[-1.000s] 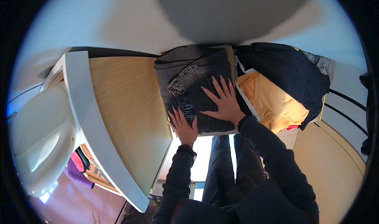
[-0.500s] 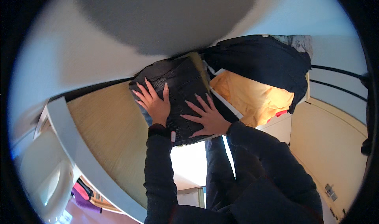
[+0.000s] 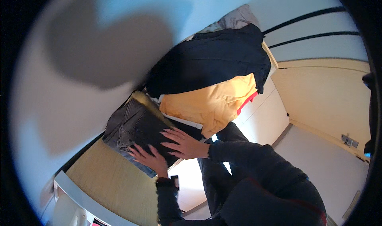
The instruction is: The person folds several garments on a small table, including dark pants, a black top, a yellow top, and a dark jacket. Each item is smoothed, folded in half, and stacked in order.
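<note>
A folded pair of dark grey jeans (image 3: 137, 124) lies on top of a stack on the wooden surface, with a blue denim edge (image 3: 145, 167) showing beneath it. My left hand (image 3: 150, 159) rests on the jeans near their front edge, fingers spread. Just right of it my right hand (image 3: 185, 143) lies flat on the same stack, fingers stretched to the left. Beside the stack is a heap of clothes: a yellow-orange garment (image 3: 199, 102) with a black garment (image 3: 211, 61) over its far part. What lies under the jeans is mostly hidden.
Bare light wood (image 3: 107, 186) with a white edge (image 3: 85, 206) extends to the left. A wall stands close behind the clothes. Black rails (image 3: 314, 17) are at the far right, above a pale wooden door (image 3: 322, 90) with a metal latch (image 3: 350, 141). A grey cloth (image 3: 234, 18) tops the heap.
The view has turned right, so the clothes heap shows more fully. My hands stay on the jeans; the left one has slid toward the front edge.
</note>
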{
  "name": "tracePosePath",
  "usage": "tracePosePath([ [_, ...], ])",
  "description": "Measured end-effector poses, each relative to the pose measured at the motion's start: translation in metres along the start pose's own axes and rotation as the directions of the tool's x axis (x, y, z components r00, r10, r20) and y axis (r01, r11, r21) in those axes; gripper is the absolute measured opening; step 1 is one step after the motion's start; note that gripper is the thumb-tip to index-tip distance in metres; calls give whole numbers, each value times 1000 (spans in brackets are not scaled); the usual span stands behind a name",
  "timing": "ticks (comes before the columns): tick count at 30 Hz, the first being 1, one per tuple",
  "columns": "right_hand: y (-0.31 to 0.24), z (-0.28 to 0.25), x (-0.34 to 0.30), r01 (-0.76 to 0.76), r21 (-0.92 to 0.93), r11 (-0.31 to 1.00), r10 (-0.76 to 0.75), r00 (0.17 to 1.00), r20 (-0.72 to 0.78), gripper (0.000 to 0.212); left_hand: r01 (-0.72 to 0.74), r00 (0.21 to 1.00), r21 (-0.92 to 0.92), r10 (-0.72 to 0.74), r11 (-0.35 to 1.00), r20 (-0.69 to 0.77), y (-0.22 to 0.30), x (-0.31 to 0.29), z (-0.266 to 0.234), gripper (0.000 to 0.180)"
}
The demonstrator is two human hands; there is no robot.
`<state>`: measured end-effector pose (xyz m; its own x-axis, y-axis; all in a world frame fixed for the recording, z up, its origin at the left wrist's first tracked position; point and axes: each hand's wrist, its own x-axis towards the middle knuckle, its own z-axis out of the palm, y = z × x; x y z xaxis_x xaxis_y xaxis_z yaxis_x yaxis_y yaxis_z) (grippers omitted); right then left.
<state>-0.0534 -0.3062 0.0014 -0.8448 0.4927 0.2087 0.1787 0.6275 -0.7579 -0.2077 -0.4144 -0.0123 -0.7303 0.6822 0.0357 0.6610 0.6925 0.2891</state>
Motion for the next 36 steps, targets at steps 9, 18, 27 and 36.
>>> tracePosePath([
  [9,141,-190,-60,-366,-265,892,188,834,-519,31,-100,993,132,107,986,-52,97,-9,-10,62],
  [18,238,-288,-143,-884,-216,415,613,447,-651,27,-652,656,-337,728,679,199,352,38,58,67],
  [27,256,-302,-163,-721,-100,685,544,599,-587,13,-842,458,-168,844,513,278,477,31,127,75],
  [36,308,-322,-207,-661,673,331,888,-23,-459,32,-800,450,-136,734,584,509,503,27,156,16],
])
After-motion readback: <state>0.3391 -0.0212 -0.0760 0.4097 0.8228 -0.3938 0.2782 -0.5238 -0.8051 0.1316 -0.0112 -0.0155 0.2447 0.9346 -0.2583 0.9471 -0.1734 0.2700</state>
